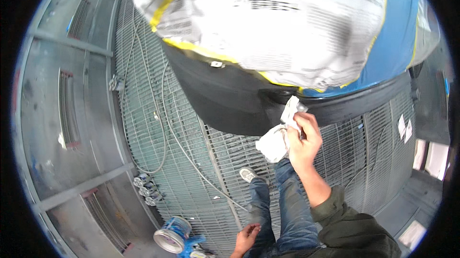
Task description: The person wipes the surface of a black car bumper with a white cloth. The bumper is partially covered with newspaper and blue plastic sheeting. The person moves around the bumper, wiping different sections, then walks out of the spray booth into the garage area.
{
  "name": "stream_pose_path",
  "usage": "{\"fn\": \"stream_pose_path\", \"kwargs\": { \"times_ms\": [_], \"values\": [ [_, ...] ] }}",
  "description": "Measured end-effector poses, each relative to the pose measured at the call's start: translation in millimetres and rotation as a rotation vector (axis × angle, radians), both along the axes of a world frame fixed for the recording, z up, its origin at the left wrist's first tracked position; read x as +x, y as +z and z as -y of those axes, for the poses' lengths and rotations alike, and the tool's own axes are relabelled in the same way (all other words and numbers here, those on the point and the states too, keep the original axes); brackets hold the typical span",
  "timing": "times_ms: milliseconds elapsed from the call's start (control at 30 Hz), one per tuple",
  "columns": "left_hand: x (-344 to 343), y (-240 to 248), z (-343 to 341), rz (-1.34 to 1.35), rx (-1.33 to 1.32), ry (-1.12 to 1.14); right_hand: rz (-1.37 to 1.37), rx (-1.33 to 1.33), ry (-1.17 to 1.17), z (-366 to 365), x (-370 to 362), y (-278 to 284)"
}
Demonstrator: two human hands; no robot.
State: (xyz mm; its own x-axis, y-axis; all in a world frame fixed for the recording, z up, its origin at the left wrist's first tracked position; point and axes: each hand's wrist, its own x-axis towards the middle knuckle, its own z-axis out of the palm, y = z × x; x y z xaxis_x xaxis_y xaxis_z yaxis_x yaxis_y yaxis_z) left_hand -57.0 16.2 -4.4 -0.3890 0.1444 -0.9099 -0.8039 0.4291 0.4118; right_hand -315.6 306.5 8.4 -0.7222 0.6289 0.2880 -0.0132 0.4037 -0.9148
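Observation:
My right hand (pixel 305 143) is closed on a crumpled white wipe (pixel 273 144). One end of the wipe stands up past my fingertips against the black car bumper (pixel 215 95), and the rest hangs in a bunch beside the hand. The bumper curves across the middle of the view, its upper edge bordered by yellow masking tape (pixel 199 50). Printed white masking paper (pixel 287 23) covers the bodywork above, with a blue section (pixel 390 42) to its right. Low by my thigh, my left hand (pixel 247 240) hangs with fingers loosely bent and nothing visible in it.
Metal grating (pixel 191 148) forms the floor. Thin hoses (pixel 179 138) loop over it at the left. A bucket (pixel 170 239) with a blue plastic bag (pixel 194 246) stands at the lower left, near several small cans (pixel 148 190). Grey wall panels (pixel 57 129) run along the left.

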Motion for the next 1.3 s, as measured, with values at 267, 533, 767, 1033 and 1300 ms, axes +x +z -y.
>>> {"fn": "stream_pose_path", "kwargs": {
  "times_ms": [267,533,767,1033,1300],
  "values": [
    [28.9,-24.5,-8.0,-0.164,0.058,0.174,-0.077,1.346,0.64,10.6,-116.6,19.8],
    [57.8,-44.6,-17.1,-0.221,0.026,0.17,0.099,1.532,0.77,97.4,-179.3,43.1],
    [72.0,-68.8,-36.9,-0.276,0.171,0.521,0.216,1.894,0.694,135.8,-246.0,41.2],
    [45.9,-89.2,-2.1,-0.387,0.133,0.625,0.18,2.041,1.391,76.7,-158.2,70.3],
    [21.6,-117.6,8.1,-0.323,0.012,0.853,0.465,2.178,0.871,151.3,-295.2,65.3]
  ]
}}
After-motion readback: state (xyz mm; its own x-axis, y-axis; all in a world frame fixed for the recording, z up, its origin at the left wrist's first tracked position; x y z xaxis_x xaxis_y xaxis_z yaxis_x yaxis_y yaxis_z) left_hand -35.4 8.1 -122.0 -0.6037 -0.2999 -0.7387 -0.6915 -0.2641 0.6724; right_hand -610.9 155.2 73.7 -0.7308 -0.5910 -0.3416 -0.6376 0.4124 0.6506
